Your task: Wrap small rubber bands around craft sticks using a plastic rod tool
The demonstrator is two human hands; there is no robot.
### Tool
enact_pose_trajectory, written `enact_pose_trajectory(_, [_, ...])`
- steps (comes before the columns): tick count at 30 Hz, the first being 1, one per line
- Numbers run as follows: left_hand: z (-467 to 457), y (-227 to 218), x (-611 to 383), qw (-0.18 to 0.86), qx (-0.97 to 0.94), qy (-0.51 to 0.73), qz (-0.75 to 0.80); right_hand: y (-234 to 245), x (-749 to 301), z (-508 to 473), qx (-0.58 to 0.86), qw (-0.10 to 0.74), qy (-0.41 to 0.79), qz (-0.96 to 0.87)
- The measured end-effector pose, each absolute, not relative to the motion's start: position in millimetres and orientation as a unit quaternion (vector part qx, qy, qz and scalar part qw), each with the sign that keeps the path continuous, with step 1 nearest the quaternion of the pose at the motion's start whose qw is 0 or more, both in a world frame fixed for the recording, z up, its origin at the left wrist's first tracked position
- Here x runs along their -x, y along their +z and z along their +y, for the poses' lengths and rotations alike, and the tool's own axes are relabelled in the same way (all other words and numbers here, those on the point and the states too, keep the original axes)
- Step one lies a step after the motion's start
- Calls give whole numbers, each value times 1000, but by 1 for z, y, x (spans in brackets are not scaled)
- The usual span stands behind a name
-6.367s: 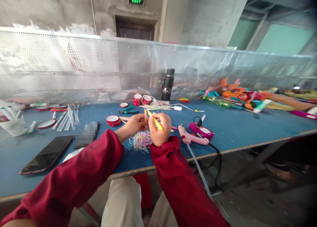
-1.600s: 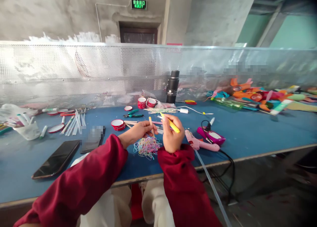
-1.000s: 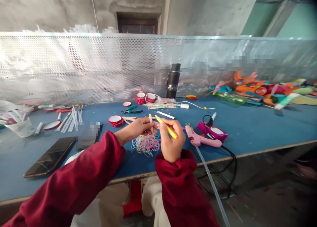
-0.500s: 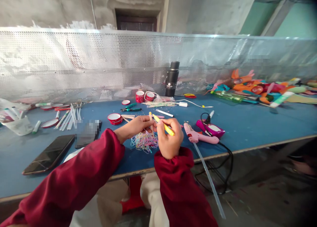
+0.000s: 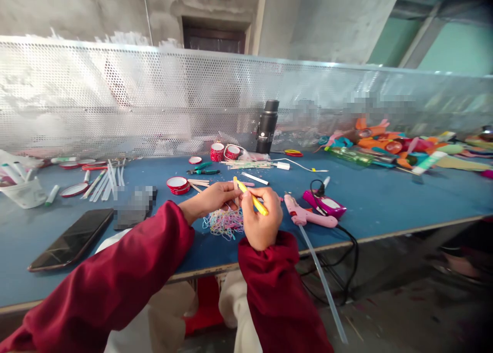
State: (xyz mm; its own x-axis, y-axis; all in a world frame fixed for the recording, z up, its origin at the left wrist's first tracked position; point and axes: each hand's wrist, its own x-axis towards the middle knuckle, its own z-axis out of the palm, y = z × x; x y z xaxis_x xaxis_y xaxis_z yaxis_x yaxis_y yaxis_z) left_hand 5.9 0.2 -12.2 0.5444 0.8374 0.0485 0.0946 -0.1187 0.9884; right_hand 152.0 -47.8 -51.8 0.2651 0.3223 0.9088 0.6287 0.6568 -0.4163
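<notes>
Between the thumb and fingers of my left hand (image 5: 213, 196) a craft stick (image 5: 236, 187) is held upright, its lower part partly hidden by the fingers. My right hand (image 5: 264, 219) grips a yellow marker (image 5: 257, 203) like a pen, its tip at the top end of the stick. Below both hands lies a tangle of pastel loops (image 5: 222, 224), which look like rubber bands. More craft sticks (image 5: 198, 182) rest just beyond my left hand. To the right of my right hand sits a pink glue gun (image 5: 306, 214) with a long glue stick hanging past the table edge.
Red tape rolls (image 5: 178, 185), pliers (image 5: 204, 168) and a black bottle (image 5: 267, 128) stand or lie further back. On the left are a phone (image 5: 71, 240), glue sticks (image 5: 110, 181) and a cup of markers (image 5: 25, 193). A purple power strip (image 5: 325, 204) and colourful crafts (image 5: 389, 145) occupy the right.
The yellow marker's tip has come closer to the stick's top end, with my right hand shifting slightly left. The camera view has tilted a little. Both hands keep their holds.
</notes>
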Motion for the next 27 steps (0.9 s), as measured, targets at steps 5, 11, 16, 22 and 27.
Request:
enact_pose_trajectory(5, [0, -12, -6, 564, -673, 328, 349, -51, -152, -47, 394, 684, -119, -602])
enact_pose_trajectory(11, [-1, -11, -7, 559, -673, 331, 354, -51, -151, -47, 396, 676, -117, -611])
enact_pose_trajectory(16, [-1, -12, -7, 552, -676, 331, 359, -52, -151, -45, 397, 675, -118, -611])
enact_pose_trajectory(22, [-1, -12, -6, 553, -676, 335, 354, -53, -152, -44, 415, 682, -120, -590])
enact_pose_trajectory(27, [-2, -11, -6, 568, -661, 334, 360, -52, -152, -46, 401, 699, -116, -581])
